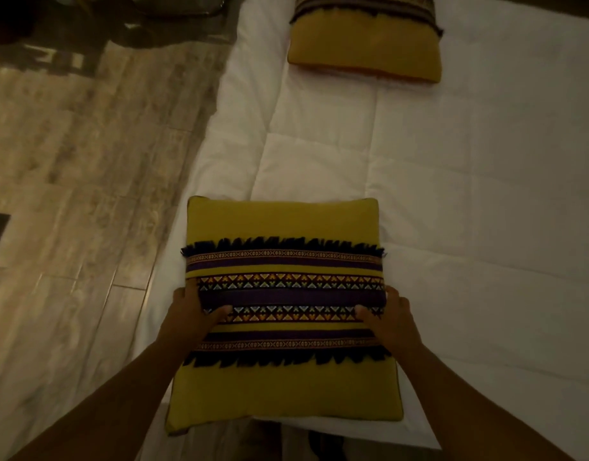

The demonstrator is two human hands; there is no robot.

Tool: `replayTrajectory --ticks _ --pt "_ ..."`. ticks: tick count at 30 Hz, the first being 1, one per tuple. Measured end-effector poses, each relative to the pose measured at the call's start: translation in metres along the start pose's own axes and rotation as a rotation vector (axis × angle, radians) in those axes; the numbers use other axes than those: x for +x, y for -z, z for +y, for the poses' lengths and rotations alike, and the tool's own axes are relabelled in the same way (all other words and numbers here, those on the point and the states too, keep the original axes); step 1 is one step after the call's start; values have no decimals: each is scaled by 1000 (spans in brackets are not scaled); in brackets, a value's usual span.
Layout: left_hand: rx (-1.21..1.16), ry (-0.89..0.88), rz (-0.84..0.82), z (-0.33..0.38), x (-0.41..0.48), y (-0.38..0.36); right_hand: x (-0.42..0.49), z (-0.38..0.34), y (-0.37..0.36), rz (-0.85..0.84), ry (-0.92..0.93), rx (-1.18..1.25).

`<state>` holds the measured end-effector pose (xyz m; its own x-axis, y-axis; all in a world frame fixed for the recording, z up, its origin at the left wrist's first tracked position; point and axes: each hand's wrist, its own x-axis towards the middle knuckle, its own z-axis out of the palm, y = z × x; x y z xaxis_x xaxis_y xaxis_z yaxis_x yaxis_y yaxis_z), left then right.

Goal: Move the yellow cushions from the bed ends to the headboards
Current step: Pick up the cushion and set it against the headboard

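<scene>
- Dim, warm light throughout.
- Bed [452,194] with a white quilted cover.
- Left of the bed, glossy wood-look floor [70,194].
- Beyond the floor, dark shapes, perhaps furniture.

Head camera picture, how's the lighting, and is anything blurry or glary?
Head view: dim, warm light throughout; the near cushion between the left hand and right hand is sharp; the far cushion is softer; the floor shows dull glare; straight lines bow slightly.
</scene>
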<state>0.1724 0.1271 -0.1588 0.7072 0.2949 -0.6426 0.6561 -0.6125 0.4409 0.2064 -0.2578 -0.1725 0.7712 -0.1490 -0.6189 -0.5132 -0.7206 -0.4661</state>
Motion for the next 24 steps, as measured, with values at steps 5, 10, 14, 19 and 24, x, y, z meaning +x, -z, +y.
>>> replayTrajectory --ticks 5,10,14,19,24 --pt "-4 73 4 -10 27 -11 24 19 -4 -60 -97 106" --pt "-60 96 -25 -20 47 -13 41 23 -9 -92 -3 274" --pt "-353 113 -64 -26 49 -19 49 28 -18 -141 -42 359" --pt "-486 80 -29 -22 41 -17 43 26 -12 -216 -19 510" --pt "-524 -30 -1 -6 30 -5 22 24 -10 -157 -44 625"
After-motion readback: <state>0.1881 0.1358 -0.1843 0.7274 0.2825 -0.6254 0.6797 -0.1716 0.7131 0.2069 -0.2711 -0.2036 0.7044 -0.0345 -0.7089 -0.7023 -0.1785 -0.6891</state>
